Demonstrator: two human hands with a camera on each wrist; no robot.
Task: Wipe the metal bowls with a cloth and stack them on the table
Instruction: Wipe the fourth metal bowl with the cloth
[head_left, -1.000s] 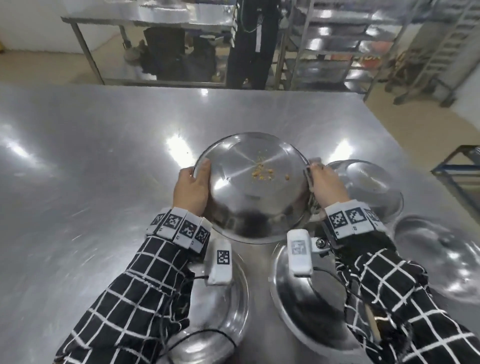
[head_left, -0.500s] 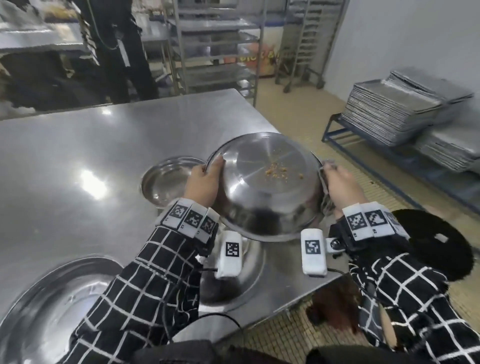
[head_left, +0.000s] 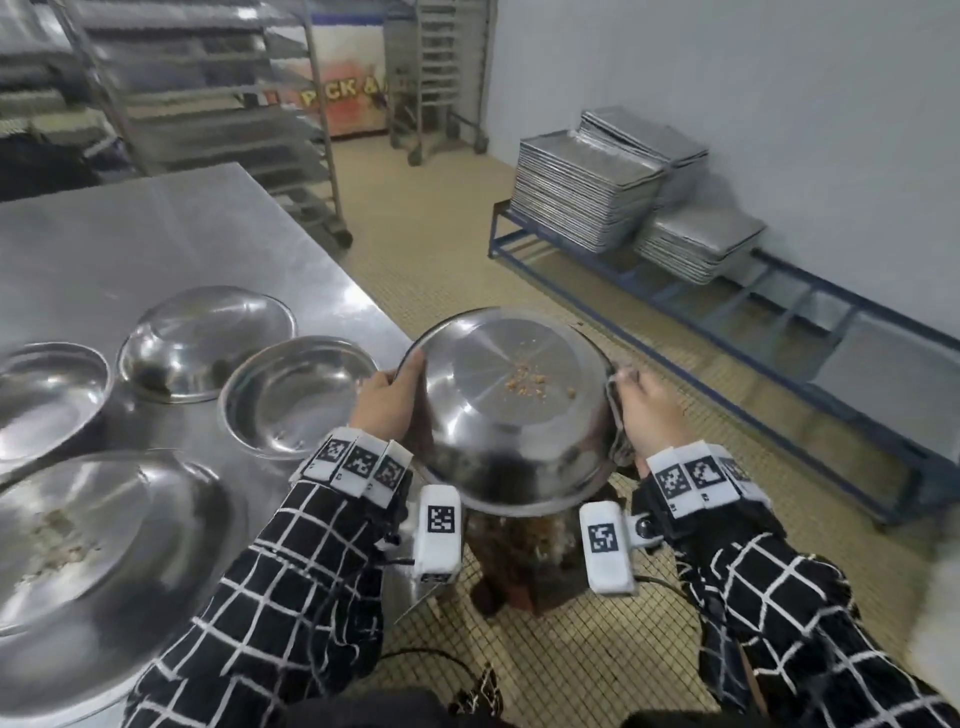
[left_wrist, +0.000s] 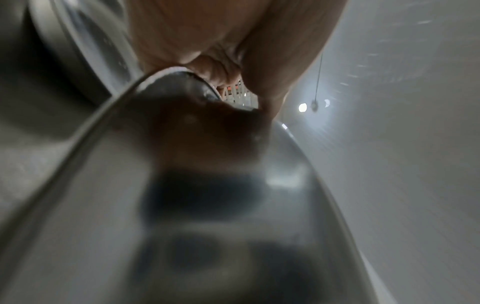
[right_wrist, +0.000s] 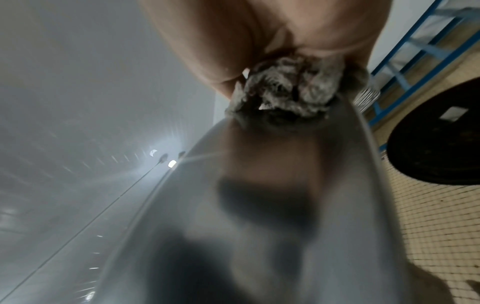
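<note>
Four metal bowls (head_left: 296, 395) sit on the steel table (head_left: 156, 234), left of the held bowl (head_left: 511, 410). The held bowl is off the table's edge, over the floor, bottom side up with crumbs (head_left: 530, 384) on it. The left hand (head_left: 387, 405) holds its left rim, thumb on top. The right hand (head_left: 654, 415) holds its right rim, with a gray cloth (right_wrist: 291, 92) squeezed between the fingers and the rim.

held bowl (head_left: 511, 410) swung right off the counter (head_left: 156, 244) edge, now over tiled floor (head_left: 597, 649), both hands carried with it, other bowls now left of it
</note>
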